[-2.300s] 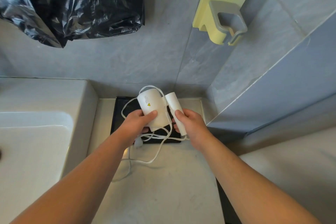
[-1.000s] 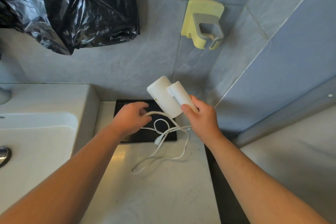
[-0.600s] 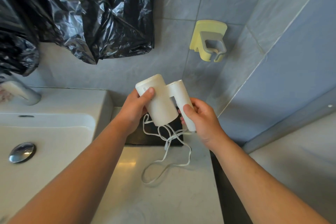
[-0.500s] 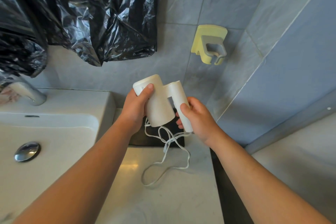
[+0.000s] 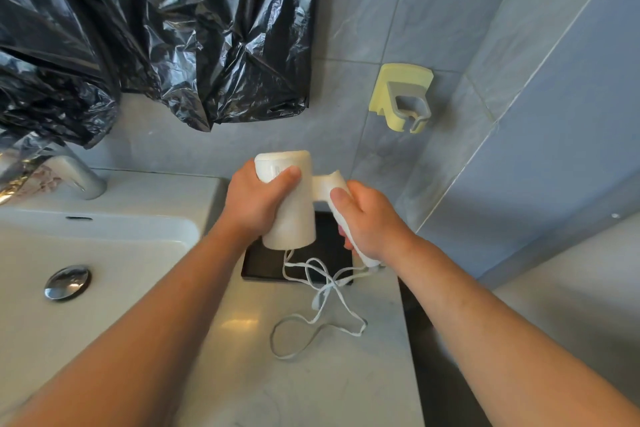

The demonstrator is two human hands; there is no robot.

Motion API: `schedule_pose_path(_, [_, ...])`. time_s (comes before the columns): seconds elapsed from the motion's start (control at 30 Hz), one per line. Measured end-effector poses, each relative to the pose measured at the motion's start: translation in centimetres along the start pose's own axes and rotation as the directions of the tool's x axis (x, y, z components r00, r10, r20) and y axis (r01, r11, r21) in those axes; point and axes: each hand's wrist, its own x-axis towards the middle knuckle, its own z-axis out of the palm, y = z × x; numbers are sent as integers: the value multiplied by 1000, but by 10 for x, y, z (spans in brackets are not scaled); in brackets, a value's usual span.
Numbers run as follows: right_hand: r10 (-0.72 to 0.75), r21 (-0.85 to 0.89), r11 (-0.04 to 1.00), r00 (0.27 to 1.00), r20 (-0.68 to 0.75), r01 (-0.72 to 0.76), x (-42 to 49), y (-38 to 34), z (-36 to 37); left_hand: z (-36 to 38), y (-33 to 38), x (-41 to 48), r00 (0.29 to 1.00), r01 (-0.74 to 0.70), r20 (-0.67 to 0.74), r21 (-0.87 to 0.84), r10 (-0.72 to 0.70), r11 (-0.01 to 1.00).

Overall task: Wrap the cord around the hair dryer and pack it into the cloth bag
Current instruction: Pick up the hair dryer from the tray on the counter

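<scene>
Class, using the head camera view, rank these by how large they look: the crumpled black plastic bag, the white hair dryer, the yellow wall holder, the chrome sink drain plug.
1. Crumpled black plastic bag, largest by far.
2. White hair dryer, partly hidden by both hands.
3. Yellow wall holder.
4. Chrome sink drain plug, smallest.

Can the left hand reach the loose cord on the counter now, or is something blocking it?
Probably not at once: the left hand is closed around the hair dryer barrel. Nothing covers the cord, which hangs loose below onto the counter, so the hand would only need to let go first.
</scene>
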Motion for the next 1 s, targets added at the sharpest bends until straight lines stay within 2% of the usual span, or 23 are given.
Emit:
schedule_pose_path(0.07, [32, -89, 996, 996, 84, -25, -5, 5, -2, -9, 6, 3, 995, -53, 98, 165, 37, 985])
schedule_pose_path(0.13, [66, -92, 994, 995, 76, -59, -7, 6, -1, -12, 7, 2, 993, -51, 111, 187, 30, 981])
schedule_pose_path(0.23, [11, -182, 983, 999, 45, -2, -3, -1, -3, -12, 3, 2, 999, -12, 34, 96, 9, 995])
schedule_pose_path(0.33, [-69, -453, 887, 996, 65, 91, -2, -7, -8, -15, -2, 2, 994, 98, -39, -47, -100, 994])
schedule_pose_path(0.4, [-100, -538, 832, 990, 97, 137, -4, -8, -7, -18, -3, 4, 988, 145, -48, -78, -149, 986])
schedule_pose_path(0.63, [-142, -545, 811, 975, 169, 213, 3, -12, -12, -26, 2, 1, 990, 139, -11, -20, -139, 990])
schedule_pose_path(0.77, [-145, -664, 666, 932, 332, 340, -4, -9, -17, -35, 3, 1, 982, 86, 149, 201, -117, 976])
schedule_pose_path(1.0, [-183, -695, 603, 916, 358, 392, -3, -12, -21, -39, 8, -5, 976, 115, 162, 172, -143, 978])
